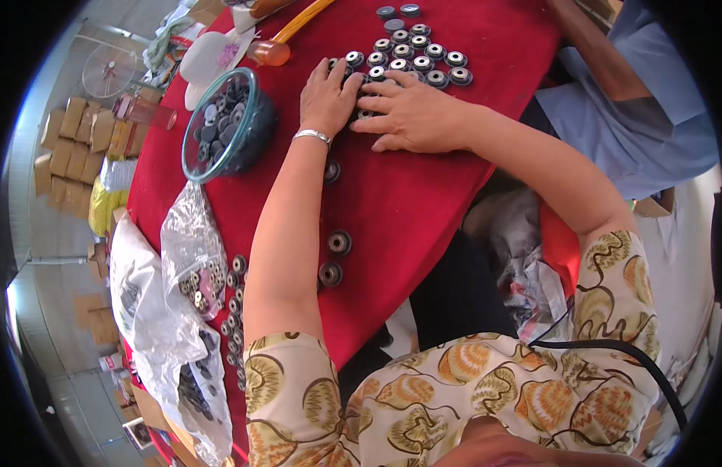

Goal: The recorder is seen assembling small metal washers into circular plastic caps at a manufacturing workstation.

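Observation:
My left hand (324,101) lies on a red-covered table with its fingers spread, touching dark round wheels at the near left of a cluster. A silver bracelet circles that wrist. Opposite it, my right hand (414,118) stretches its fingers flat over more of these parts, partly hiding them. The wheels (402,51) are dark grey with shiny metal centre rings, packed close together beyond my hands. Nearer to me, a loose wheel (339,243) sits beside another (330,274). Several smaller-looking wheels (234,319) line up left of my left forearm.
A clear bowl (184,152) of grey caps stands left. Behind it are a mallet (269,53) with a yellow handle and a white hat (205,62). Plastic bags (147,311) of parts lie at the left edge. A person in blue (618,148) sits close at right.

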Available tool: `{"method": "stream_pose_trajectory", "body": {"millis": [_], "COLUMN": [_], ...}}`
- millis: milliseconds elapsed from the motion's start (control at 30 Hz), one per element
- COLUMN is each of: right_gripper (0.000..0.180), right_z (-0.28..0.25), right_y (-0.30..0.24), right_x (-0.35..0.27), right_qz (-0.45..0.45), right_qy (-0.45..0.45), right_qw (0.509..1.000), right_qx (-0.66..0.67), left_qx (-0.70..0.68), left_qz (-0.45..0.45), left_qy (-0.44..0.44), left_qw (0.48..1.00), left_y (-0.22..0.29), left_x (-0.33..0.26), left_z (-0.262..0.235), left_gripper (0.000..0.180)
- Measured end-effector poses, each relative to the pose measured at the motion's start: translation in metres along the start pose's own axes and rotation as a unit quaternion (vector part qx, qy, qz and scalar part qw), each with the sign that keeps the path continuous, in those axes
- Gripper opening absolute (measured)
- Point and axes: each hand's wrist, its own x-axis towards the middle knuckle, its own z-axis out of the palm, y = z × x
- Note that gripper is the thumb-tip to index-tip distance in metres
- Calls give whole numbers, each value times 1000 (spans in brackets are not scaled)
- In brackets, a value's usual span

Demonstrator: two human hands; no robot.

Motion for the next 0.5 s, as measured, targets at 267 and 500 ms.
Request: {"method": "stream_pose_trajectory", "body": {"millis": [267,500], "right_gripper": [41,44], "right_z": [6,4], "right_y": [50,55], "right_x": [-8,-5], "right_qz": [3,39], "right_qy": [38,38], "right_qw": [999,998], "right_qx": [-3,-10], "left_qx": [35,-137], "left_qz": [61,80], "left_qy": [-10,-1], "left_qw": [997,987], "left_y": [-16,-18], "left_x": [55,86], "left_z": [40,25], "left_gripper": [50,54]}}
